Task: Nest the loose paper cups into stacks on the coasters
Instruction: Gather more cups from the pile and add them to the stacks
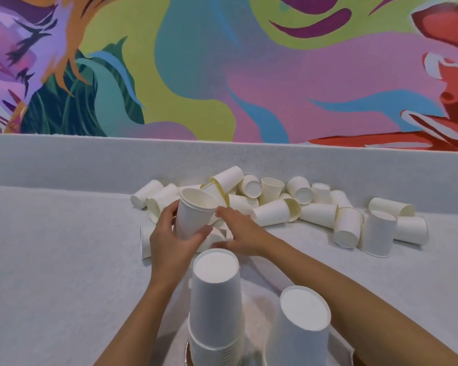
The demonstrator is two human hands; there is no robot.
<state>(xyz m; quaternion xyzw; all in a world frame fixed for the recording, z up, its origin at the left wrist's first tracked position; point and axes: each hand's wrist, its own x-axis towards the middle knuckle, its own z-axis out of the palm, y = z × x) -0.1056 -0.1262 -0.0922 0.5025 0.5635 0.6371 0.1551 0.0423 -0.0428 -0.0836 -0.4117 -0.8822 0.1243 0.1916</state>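
While gripped, nested cups [195, 215] fill left hand [171, 240] (upright).

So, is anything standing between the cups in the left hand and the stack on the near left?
Nothing visible does. The left hand holds nested cups just beyond the inverted stack; only open air separates them. The right hand is beside them, not between.

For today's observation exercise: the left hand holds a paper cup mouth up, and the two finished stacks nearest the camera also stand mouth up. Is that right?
Not quite. The head view shows the two stacks standing mouth down, flat bases on top. The left hand does hold a paper cup mouth up.
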